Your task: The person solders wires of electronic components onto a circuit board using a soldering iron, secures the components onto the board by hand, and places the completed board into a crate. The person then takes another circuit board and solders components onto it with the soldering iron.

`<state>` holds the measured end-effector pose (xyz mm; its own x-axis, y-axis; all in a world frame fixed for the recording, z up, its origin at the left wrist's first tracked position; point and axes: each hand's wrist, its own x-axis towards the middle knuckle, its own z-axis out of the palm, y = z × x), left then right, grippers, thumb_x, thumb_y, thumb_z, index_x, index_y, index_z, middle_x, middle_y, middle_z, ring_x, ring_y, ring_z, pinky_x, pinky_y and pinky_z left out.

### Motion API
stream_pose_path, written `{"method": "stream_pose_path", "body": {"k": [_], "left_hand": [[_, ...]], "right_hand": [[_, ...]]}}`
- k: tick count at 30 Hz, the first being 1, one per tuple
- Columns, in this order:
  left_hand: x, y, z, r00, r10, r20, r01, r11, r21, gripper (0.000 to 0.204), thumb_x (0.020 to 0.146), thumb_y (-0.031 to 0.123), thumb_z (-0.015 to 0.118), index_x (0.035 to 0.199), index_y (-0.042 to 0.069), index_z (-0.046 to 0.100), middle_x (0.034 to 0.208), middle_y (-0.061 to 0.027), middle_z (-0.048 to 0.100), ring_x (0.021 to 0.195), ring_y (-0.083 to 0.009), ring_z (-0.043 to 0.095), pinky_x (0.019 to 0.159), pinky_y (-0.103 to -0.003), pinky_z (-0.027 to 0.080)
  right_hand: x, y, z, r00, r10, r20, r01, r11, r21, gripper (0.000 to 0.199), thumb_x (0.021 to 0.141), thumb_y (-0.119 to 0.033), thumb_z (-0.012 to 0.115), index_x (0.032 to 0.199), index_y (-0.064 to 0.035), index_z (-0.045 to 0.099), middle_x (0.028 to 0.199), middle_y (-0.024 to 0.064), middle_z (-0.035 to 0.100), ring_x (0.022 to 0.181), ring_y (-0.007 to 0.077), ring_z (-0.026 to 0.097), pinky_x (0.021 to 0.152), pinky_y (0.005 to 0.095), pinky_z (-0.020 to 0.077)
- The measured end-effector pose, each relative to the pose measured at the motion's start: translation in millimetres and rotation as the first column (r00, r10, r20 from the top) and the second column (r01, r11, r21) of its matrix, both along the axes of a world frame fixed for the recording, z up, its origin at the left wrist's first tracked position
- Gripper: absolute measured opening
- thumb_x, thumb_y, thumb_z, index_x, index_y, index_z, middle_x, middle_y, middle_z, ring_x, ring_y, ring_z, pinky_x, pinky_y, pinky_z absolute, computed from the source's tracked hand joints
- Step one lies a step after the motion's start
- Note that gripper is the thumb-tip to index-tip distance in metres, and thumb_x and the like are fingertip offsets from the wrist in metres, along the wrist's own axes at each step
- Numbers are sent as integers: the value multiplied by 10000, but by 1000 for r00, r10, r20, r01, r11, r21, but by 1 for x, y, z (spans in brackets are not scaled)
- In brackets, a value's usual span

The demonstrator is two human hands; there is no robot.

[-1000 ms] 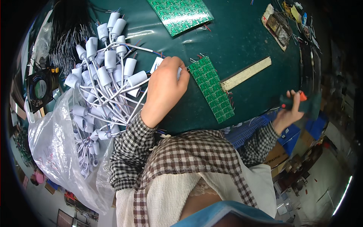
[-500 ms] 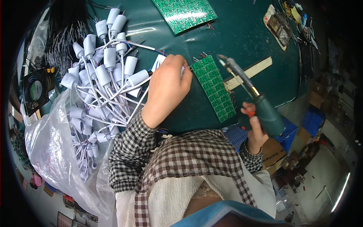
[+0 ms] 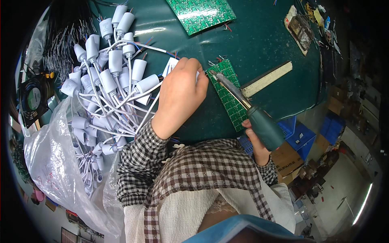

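Note:
In my right hand [image 3: 256,141] is a soldering iron [image 3: 265,128] with a thick green handle and a long metal shaft. Its tip reaches the upper left corner of a narrow green circuit board [image 3: 231,95] lying on the table. Beside that corner, my left hand [image 3: 182,95] is closed in a pinch. A whitish bit shows between its fingers, but the back of the hand hides most of what it holds. Left of this hand lies a heap of white lamp holders [image 3: 115,62] with white cables and bare coloured wire ends.
A larger green circuit board sheet [image 3: 202,18] lies at the far side. A pale strip [image 3: 267,79] rests right of the narrow board. Clear plastic bag [image 3: 52,158], small fan [image 3: 34,99] and dark wire bundle [image 3: 67,48] are at left. A dirty pad [image 3: 299,30] sits far right.
My right hand has brought the soldering iron left and down, so its tip is now at the board's corner near my left fingers. My left hand has barely moved.

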<state>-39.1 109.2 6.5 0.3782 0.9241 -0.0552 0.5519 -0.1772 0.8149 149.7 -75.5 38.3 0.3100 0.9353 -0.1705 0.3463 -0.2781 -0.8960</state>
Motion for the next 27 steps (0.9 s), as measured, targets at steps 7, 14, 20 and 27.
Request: {"method": "stream_pose_path", "body": {"k": [7,14,20,27], "left_hand": [[1,0,1,1000,-2,5,2,1000,-2,87,805,76,602,842,7,565,785,-170,570,729,-356,578,650,-430,452],[0,0,0,1000,1,3,-1,1000,14,83,806,73,603,835,6,567,780,-169,568,721,-352,577,642,-427,453],[1,1,0,1000,-14,-1,14,998,62,88,798,56,614,826,-9,561,758,-178,566,676,-369,586,603,-445,472],[1,0,-1,1000,-14,7,13,998,64,88,795,52,614,821,-9,556,758,-180,564,675,-371,583,606,-446,470]], "right_hand": [[-4,-1,-1,995,-101,-18,99,992,-79,605,693,-46,835,1223,46,558,1086,160,651,938,209,663,844,327,535],[-9,5,-1,995,-93,42,95,995,-43,508,690,-106,849,1122,43,627,1095,172,649,961,246,656,855,352,523],[-9,5,-1,994,-70,88,73,997,-33,493,684,-113,853,1104,33,641,1097,174,650,954,258,658,851,360,526],[-8,7,0,987,-26,159,32,999,-37,496,680,-121,855,1102,32,643,1082,171,655,936,259,662,841,360,529]]}}
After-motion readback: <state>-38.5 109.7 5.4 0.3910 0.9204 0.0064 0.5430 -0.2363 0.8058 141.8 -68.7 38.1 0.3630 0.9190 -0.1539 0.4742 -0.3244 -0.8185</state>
